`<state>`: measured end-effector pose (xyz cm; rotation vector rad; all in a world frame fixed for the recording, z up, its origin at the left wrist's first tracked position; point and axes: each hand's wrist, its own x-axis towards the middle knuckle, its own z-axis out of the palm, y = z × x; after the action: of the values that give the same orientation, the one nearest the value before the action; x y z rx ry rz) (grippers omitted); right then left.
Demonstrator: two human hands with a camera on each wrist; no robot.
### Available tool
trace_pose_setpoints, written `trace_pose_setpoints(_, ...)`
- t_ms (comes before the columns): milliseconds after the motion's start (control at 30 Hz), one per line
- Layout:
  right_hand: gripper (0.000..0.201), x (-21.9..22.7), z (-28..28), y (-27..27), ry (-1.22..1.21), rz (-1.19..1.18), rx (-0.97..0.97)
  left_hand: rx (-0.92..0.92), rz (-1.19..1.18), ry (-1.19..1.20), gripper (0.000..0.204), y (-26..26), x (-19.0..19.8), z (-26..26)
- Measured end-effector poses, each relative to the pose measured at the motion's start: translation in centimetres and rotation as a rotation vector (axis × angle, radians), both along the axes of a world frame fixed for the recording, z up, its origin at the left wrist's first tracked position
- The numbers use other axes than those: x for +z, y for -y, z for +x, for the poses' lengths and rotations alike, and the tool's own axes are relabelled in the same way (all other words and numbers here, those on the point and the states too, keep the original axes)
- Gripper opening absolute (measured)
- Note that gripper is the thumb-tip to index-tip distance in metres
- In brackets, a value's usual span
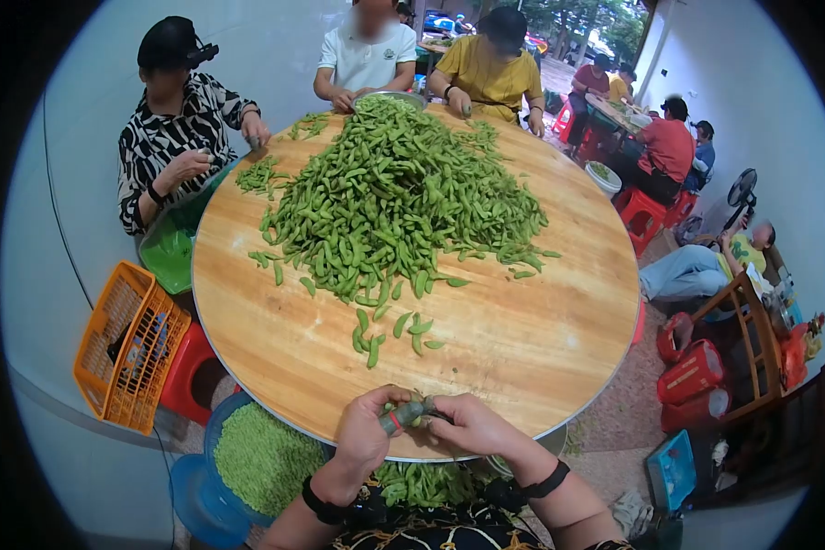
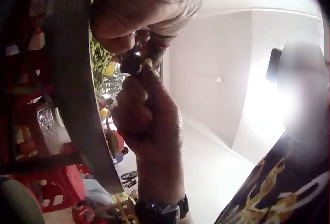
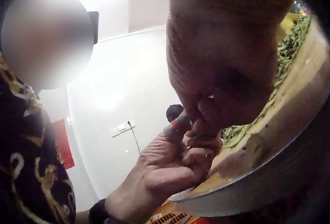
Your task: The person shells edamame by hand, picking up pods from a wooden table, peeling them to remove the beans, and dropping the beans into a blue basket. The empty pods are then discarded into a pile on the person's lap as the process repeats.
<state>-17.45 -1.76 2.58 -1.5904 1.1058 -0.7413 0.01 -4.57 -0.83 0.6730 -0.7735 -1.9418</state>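
Over the near edge of the round table (image 1: 247, 367), both bare hands meet at the fingertips. The left hand (image 1: 362, 433) has curled fingers and a grey-green cover with a red band (image 1: 399, 418) on its thumb. Facing it, the right hand (image 1: 477, 424) pinches inward, with a dark cover on a digit. In the left wrist view, a small green bit of an edamame pod (image 2: 148, 61) shows between the pinching fingertips; the fingers hide most of it. Several loose pods (image 1: 373, 350) lie just beyond the hands, before a big heap of edamame pods (image 1: 385, 202).
More pods (image 1: 422, 483) lie in the lap below the table edge. A blue basin of shelled beans (image 1: 261, 458) stands at lower left, near an orange crate (image 1: 124, 344) and a red stool (image 1: 191, 371). Three people sit around the far side. Red containers (image 1: 692, 376) stand at right.
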Motion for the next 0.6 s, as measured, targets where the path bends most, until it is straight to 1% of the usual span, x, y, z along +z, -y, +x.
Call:
trace_pose_setpoints(33, 0.014, -0.3, 0.0, 0.0, 0.151, 0.088, 0.013, -0.027, 0.006, 0.035, 0.010, 0.1, 0.1, 0.2)
trace_pose_setpoints(67, 0.014, -0.4, -0.1, 0.0, 0.155, 0.084, 0.010, -0.031, 0.002, 0.040, 0.010, 0.2, 0.2, 0.3)
trace_pose_setpoints(133, 0.014, 0.0, -0.2, -0.1, 0.373, 0.378, 0.093, -0.162, 0.088, -0.114, 0.008, 0.2, 0.6, 0.5)
trace_pose_setpoints(167, 0.014, 0.2, -0.3, -0.2, 0.379, 0.377, 0.090, -0.201, 0.099, -0.091, 0.012, 0.2, 1.1, 0.5)
trace_pose_setpoints(200, 0.014, 0.3, -0.3, -0.5, 0.525, 0.522, 0.101, -0.202, 0.106, -0.087, 0.012, 0.5, 1.0, 0.4)
trace_pose_setpoints(233, 0.014, 0.3, -0.4, -0.8, 0.670, 0.677, 0.113, -0.284, 0.070, -0.179, 0.013, 0.6, 0.7, 0.4)
trace_pose_setpoints(267, 0.014, 0.2, -0.6, -1.0, 0.675, 0.703, 0.116, -0.357, 0.043, -0.271, 0.014, 0.5, 0.6, 0.5)
trace_pose_setpoints(300, 0.014, 0.1, -0.8, -1.1, 0.694, 0.710, 0.125, -0.369, 0.068, -0.312, 0.016, 0.1, 1.6, 0.1)
trace_pose_setpoints(333, 0.014, -0.2, -0.8, -1.1, 0.714, 0.723, 0.136, -0.320, 0.046, -0.303, 0.014, 0.0, 0.3, -0.2)
trace_pose_setpoints(400, 0.013, 0.4, -0.5, -1.3, 0.519, 0.466, 0.005, -0.132, 0.133, -0.154, 0.012, -0.5, 0.3, -0.6)
trace_pose_setpoints(433, 0.014, 1.5, -0.6, -1.2, 0.384, 0.372, 0.004, -0.117, 0.156, -0.144, 0.012, -0.7, 0.7, -1.0)
trace_pose_setpoints(500, 0.014, 1.0, -0.5, -1.4, 0.383, 0.335, -0.012, 0.010, 0.091, 0.029, 0.015, -1.0, 1.9, -1.6)
trace_pose_setpoints(533, 0.014, 0.5, -0.6, -1.5, 0.388, 0.332, -0.010, 0.013, 0.108, 0.037, 0.015, -1.2, 1.6, -1.4)
trace_pose_setpoints(567, 0.014, 0.1, -0.7, -1.5, 0.393, 0.345, -0.009, -0.067, 0.077, -0.029, 0.014, -1.2, 1.2, -1.3)
trace_pose_setpoints(600, 0.013, -0.3, -0.8, -1.5, 0.569, 0.497, -0.011, -0.146, 0.043, -0.095, 0.012, -1.1, 1.0, -1.2)
